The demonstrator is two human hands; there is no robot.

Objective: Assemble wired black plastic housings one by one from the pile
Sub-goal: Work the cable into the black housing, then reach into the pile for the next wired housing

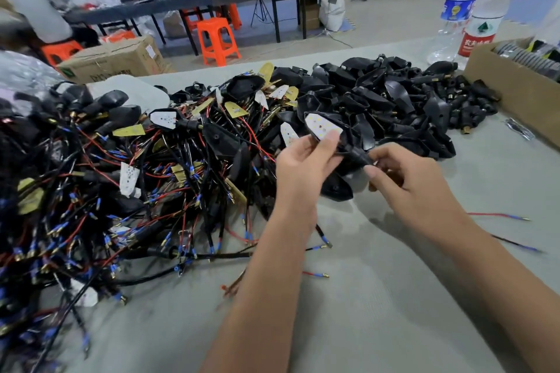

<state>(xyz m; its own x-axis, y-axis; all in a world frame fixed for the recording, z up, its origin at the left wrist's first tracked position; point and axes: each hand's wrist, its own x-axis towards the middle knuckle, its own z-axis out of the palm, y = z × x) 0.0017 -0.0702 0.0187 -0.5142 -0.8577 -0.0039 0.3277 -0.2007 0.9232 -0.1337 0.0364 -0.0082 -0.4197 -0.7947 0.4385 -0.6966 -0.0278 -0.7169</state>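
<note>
Holding one black plastic arrow-shaped housing (348,138) with a white LED board (321,126) seated in it, above the grey table (378,297), just near of the pile. Left hand (303,163) gripping the housing body, thumb pressing on the board edge. Right hand (394,172) pinching the black stem (359,156) between curled fingers. Lying left: tangled pile of wired housings (121,175) with red and black leads. Lying far right: heap of bare black shells (394,94), brown cardboard box (515,91), two clear water bottles (475,12).
</note>
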